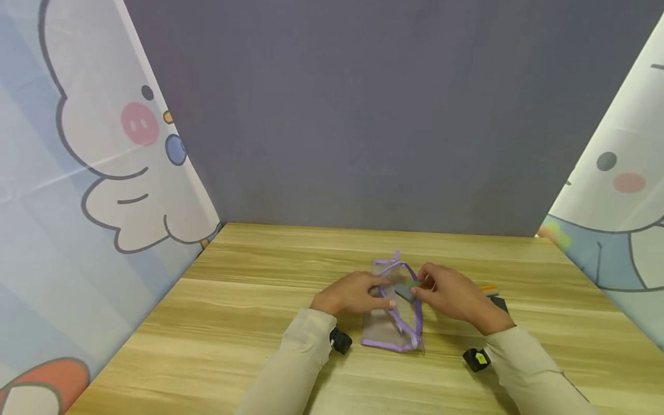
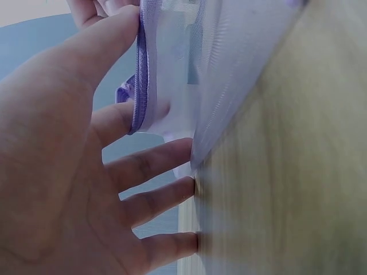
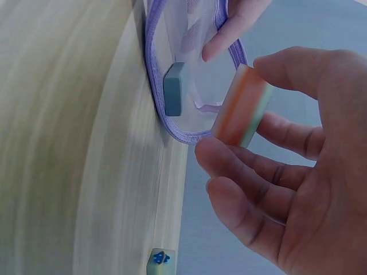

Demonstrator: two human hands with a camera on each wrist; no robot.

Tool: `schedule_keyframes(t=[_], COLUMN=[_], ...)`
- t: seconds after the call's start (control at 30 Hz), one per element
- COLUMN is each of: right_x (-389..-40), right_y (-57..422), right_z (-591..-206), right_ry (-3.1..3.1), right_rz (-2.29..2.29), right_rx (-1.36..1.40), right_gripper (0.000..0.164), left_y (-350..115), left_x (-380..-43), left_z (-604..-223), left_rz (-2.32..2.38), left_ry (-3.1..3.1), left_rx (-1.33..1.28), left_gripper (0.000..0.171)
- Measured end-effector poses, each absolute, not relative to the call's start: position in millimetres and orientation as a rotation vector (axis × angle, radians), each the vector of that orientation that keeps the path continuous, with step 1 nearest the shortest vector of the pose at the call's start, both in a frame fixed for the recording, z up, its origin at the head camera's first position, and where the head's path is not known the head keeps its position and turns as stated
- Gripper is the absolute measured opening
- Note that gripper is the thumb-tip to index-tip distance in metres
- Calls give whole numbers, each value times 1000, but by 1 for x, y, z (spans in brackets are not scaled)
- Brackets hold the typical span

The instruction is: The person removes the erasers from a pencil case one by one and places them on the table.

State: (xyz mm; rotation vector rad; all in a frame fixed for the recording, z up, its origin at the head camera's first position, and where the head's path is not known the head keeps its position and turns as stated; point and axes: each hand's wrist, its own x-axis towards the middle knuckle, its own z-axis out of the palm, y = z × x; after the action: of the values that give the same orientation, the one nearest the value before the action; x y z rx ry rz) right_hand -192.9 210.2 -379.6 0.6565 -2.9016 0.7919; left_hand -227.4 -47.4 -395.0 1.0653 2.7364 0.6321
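Observation:
A see-through mesh pouch (image 1: 381, 328) with purple zip edging lies on the table, its mouth spread open. My left hand (image 1: 353, 293) holds one side of the mouth; in the left wrist view the thumb touches the purple zip (image 2: 142, 63) and the other fingers extend past it, fairly straight. My right hand (image 1: 453, 292), at the opposite side of the mouth, pinches a striped eraser (image 3: 238, 109) in orange, pink and green between thumb and fingers. Within the pouch sits a dark teal eraser (image 3: 174, 90) with slanted ends. In the head view, my fingers cover most of the striped eraser.
Beside my right wrist lie an orange-and-grey striped block (image 1: 489, 290) and a dark block (image 1: 500, 304). A block with a blue mark (image 3: 161, 260) shows low in the right wrist view. Behind the wooden table (image 1: 207, 323) stands a grey panel (image 1: 363, 115).

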Motion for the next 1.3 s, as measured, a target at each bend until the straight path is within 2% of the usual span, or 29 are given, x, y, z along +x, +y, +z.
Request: schedule_keyframes(t=[1.3], right_x=[-176], right_y=[232], right_z=[-374], right_ry=[-2776], right_rz=[640], right_rx=[614], right_gripper=[26], left_y=[-49], left_x=[-228], left_z=[-396], left_rz=[621], left_ry=[2748], left_rx=[1071], left_gripper=[65])
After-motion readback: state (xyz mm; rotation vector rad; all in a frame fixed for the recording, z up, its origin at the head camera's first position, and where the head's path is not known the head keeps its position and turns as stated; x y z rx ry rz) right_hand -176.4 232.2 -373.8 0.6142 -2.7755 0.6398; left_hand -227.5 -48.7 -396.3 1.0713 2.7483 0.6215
